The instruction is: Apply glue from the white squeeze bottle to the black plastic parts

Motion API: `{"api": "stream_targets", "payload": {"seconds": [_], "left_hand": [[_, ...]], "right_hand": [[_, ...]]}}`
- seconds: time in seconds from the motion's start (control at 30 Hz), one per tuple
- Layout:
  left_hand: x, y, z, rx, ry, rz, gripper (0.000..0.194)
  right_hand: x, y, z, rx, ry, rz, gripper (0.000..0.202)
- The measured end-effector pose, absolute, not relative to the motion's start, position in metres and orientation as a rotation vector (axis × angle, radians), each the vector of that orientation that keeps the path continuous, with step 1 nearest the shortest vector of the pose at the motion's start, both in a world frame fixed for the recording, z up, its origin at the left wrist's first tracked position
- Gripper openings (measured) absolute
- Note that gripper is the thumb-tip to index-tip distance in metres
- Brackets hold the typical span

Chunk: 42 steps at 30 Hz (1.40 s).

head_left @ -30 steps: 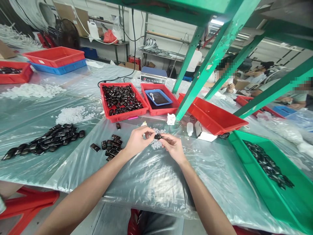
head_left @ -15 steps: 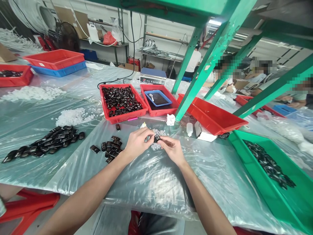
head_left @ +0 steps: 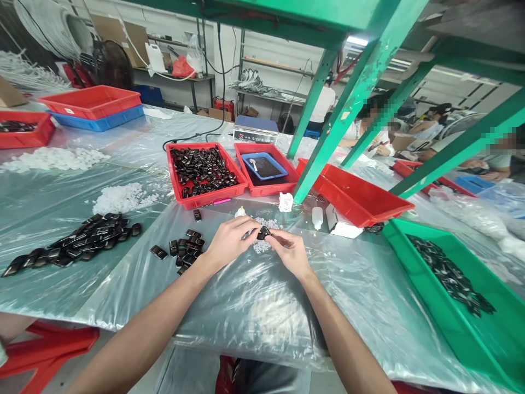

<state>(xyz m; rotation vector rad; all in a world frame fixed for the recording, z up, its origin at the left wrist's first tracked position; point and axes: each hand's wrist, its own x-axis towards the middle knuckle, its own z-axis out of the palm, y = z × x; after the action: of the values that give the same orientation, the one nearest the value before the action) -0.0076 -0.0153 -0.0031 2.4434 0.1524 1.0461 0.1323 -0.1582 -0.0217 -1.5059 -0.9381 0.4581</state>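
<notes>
Between my two hands is a small glossy black plastic piece (head_left: 263,233). My right hand (head_left: 290,249) pinches it from the right side. The fingertips of my left hand (head_left: 233,236) are bent together against its left side; whether they hold a smaller part is too fine to make out. Just below and behind the piece lies a scatter of small white plastic bits (head_left: 262,246). To the left of my left hand sits a loose pile of similar black pieces (head_left: 191,247). A small white bottle with a yellowish tip (head_left: 240,211) stands behind my left hand.
A red tray of black pieces (head_left: 205,191) and a red tray with a blue one inside (head_left: 266,189) stand ahead. A green bin (head_left: 435,323) is at right, under slanting green posts (head_left: 348,109). More black pieces (head_left: 77,241) and white bits (head_left: 123,198) lie left.
The black piece has turned slightly between my fingers and sits a touch lower. My hands stay in nearly the same place.
</notes>
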Motion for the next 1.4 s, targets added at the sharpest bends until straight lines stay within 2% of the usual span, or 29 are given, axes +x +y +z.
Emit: {"api": "stream_targets", "payload": {"seconds": [0.33, 0.93, 1.2, 1.4], "left_hand": [[-0.008, -0.015, -0.002, 2.269, 0.136, 0.987, 0.015], [-0.008, -0.012, -0.004, 2.291, 0.101, 0.908, 0.018], [-0.008, -0.014, -0.002, 2.284, 0.105, 0.881, 0.02], [-0.005, -0.019, -0.008, 2.205, 0.283, 0.894, 0.03]], "right_hand": [[0.132, -0.161, -0.018, -1.518, -1.011, 0.396, 0.022], [0.136, -0.166, -0.015, -1.61, -1.225, 0.202, 0.022], [0.138, -0.161, -0.02, -1.537, -1.03, 0.378, 0.027], [0.141, -0.156, -0.018, -1.472, -0.849, 0.527, 0.037]]}}
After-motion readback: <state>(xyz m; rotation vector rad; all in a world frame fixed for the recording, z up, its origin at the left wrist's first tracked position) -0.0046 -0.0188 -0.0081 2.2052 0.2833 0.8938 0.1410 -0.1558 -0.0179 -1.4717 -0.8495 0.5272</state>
